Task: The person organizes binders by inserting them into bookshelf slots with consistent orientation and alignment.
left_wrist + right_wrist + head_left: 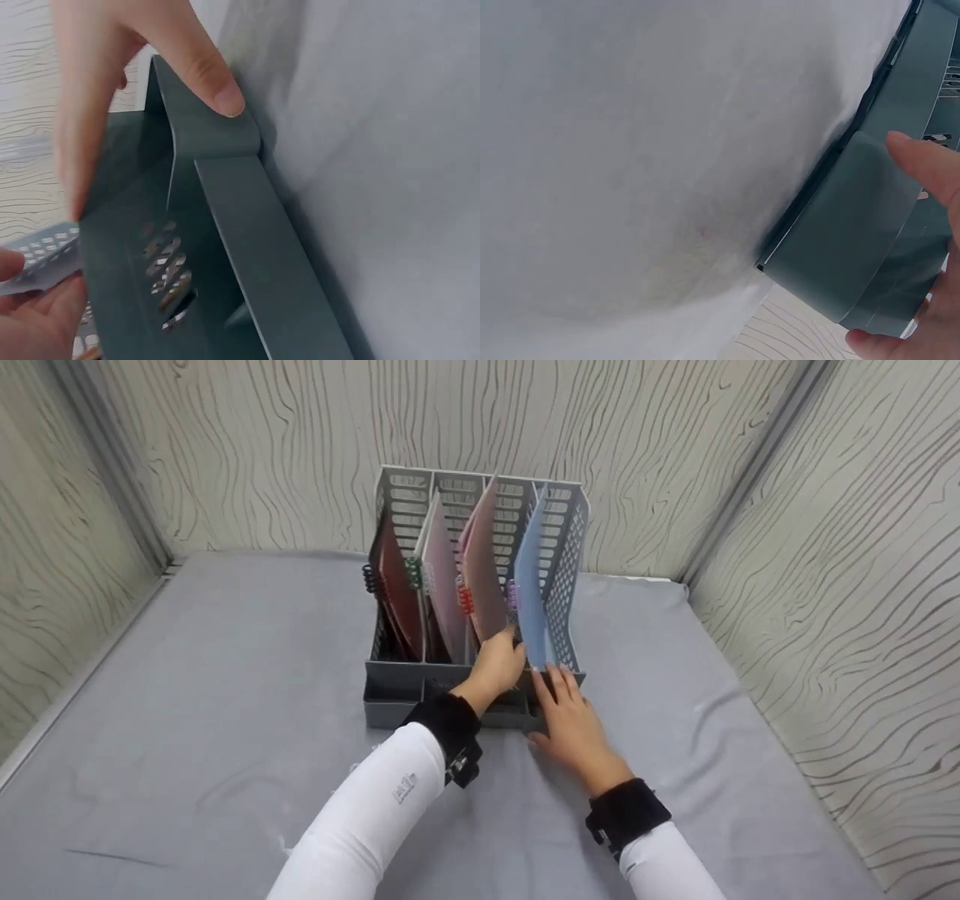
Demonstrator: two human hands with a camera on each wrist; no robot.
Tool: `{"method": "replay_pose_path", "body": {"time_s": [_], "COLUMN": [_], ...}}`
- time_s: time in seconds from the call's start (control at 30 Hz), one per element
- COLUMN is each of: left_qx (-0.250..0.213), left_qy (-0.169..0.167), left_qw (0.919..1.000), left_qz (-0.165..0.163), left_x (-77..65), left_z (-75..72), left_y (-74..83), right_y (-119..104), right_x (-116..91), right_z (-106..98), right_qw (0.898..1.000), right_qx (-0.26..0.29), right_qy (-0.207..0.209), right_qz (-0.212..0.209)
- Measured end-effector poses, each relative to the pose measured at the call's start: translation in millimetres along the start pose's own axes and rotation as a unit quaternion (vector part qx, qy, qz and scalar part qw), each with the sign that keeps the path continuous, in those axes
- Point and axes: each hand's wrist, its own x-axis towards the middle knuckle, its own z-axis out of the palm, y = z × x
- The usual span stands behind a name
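A grey desk file organizer point(442, 712) holds upright ring-bound notebooks: a dark red notebook point(401, 592), a pale pink notebook point(444, 585), a brownish-pink notebook point(484, 562) and a light blue notebook point(531, 577) in the right slot. My left hand point(495, 660) reaches over the front tray, between the brownish-pink and blue notebooks. In the left wrist view its thumb and fingers pinch a thin grey-blue sheet point(46, 274); I cannot tell whether it is the blue notebook or a divider. My right hand point(574, 724) rests with straight fingers over the organizer's right front corner, thumb against the front.
The organizer stands on a grey cloth-covered table point(225, 720), near the back wall point(300, 450) with its wood-grain pattern. Side walls point(847, 585) close in left and right. Low front compartments point(394, 686) run along the organizer.
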Motion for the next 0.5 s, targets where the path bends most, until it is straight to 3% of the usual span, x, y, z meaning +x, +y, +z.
{"method": "replay_pose_path", "body": {"time_s": [0.23,0.37,0.5], "left_qx": [0.015,0.086,0.181], "left_qy": [-0.025,-0.013,0.011], "left_qw": [0.9976,0.9918,0.9765], "left_qz": [0.063,0.094,0.116], "left_x": [-20.4,-30.9,-40.3], "left_z": [-16.4,-28.0,-35.1], "left_y": [-15.3,-26.6,-34.6], "right_y": [21,29,35], "right_x": [2,2,0], "right_z": [2,-2,-8], "right_qw": [1.000,1.000,1.000], "right_qx": [-0.006,-0.003,0.005], "right_qy": [-0.002,-0.002,-0.005], "right_qz": [0.013,0.017,0.017]}}
